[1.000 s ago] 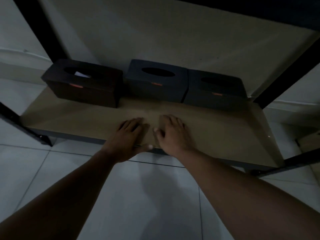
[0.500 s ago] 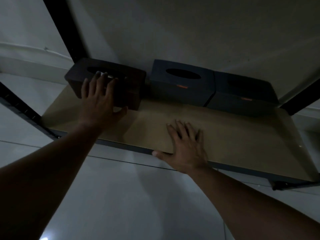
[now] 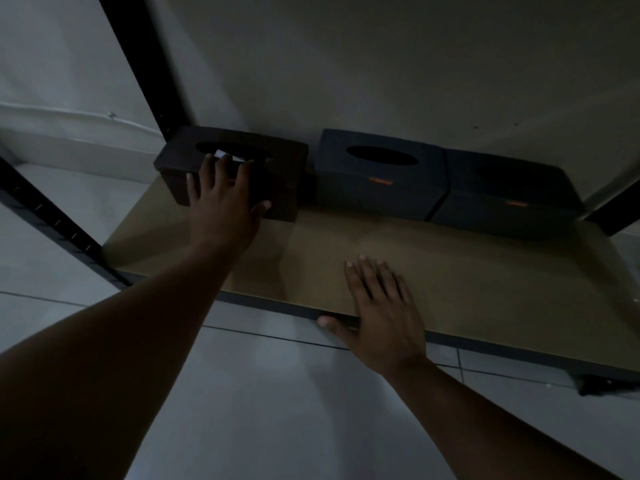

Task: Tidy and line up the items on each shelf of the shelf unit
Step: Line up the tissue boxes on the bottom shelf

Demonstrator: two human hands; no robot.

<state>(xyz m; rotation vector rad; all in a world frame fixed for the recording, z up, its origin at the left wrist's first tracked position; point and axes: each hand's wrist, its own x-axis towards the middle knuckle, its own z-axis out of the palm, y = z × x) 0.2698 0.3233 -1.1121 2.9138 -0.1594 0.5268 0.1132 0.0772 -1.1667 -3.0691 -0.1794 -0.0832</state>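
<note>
Dim light. Your left hand (image 3: 221, 206) lies over the dark brown tissue box (image 3: 239, 168) at the shelf's (image 3: 467, 271) back left — fingers (image 3: 207, 171) spread across its top by the oval slot, thumb against its front face. Your right hand (image 3: 384, 313) rests flat on the shelf's front edge, fingers straight and close together. Two grey tissue boxes (image 3: 381, 174) sit touching, right of the brown one — a narrow gap between.

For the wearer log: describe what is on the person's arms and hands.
Nothing worn shows: the left hand and right hand are bare, no gloves, rings or watch visible, and both forearms are uncovered, with no sleeve in view. Dim light could hide small details.
</note>
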